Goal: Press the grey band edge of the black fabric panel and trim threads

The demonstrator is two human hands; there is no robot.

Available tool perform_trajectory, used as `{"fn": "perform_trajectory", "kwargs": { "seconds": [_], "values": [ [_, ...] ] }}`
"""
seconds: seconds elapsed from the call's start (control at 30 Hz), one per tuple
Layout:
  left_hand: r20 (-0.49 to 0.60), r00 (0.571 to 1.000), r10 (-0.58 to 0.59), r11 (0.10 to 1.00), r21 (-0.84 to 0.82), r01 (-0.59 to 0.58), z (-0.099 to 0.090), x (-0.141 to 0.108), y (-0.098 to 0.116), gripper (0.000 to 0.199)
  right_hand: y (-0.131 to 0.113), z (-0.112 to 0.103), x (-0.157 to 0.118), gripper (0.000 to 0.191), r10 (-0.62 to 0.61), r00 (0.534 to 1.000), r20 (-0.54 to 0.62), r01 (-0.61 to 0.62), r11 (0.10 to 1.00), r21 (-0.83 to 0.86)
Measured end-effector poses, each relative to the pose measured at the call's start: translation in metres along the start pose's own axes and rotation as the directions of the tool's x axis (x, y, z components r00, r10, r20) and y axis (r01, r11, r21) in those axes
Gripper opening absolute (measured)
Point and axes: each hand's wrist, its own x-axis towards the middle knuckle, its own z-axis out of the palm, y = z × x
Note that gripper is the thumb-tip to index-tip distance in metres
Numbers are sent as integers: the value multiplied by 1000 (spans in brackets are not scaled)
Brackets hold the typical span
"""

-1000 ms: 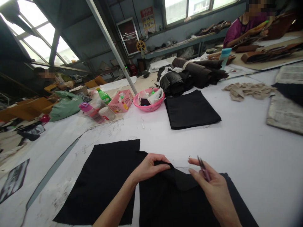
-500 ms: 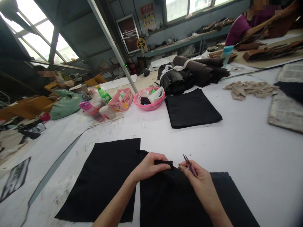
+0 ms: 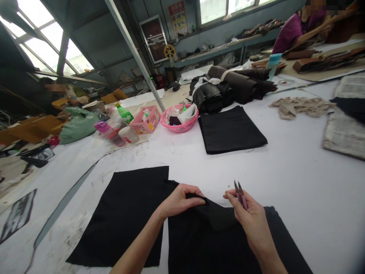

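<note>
My left hand (image 3: 182, 201) pinches the raised upper edge of a black fabric piece (image 3: 199, 243) lying right in front of me. Off to its right, my right hand (image 3: 248, 213) is closed around a pair of thread snips (image 3: 241, 196), blades pointing up and apart. Thumb and forefinger of that hand also press together at the tips; whether a thread is between them is too small to tell. A second black fabric panel (image 3: 128, 217) lies flat at the left, beside the held piece.
Beyond my hands lies a stack of black fabric (image 3: 232, 131). Left of it stand a pink basin (image 3: 179, 125), a pink box (image 3: 145, 121) and a bottle (image 3: 110, 133). Dark rolled material (image 3: 242, 83) rests behind. A person in a purple shirt (image 3: 291, 32) works at the far right.
My right hand has moved right and away from the fabric edge with the snips, which now point more upright. The left hand keeps its hold; the fabric's edge has dropped between the hands.
</note>
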Motion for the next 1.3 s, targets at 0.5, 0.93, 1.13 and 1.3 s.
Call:
{"fn": "perform_trajectory", "kwargs": {
  "seconds": [0.5, 0.93, 1.13, 1.3],
  "values": [
    [13, 999, 38, 999, -4, -38, 3, 3, 4, 15, 9, 18, -6, 19, 8, 928, 374, -7, 1000, -6],
    [17, 1000, 1, 1000, 13, -2, 3, 3, 4, 18, 8, -2, -3, 39, 100, 994, 51, -112, 931, 347],
    [90, 995, 39, 999, 1, -39, 2, 3, 2, 18, 5, 6, 2, 34, 22, 982, 190, -34, 998, 61],
    [140, 988, 61, 998, -19, -59, 1, 4, 1, 19, -2, 19, 12, 31, -77, 928, 364, 91, 996, -21]
  ]
}}
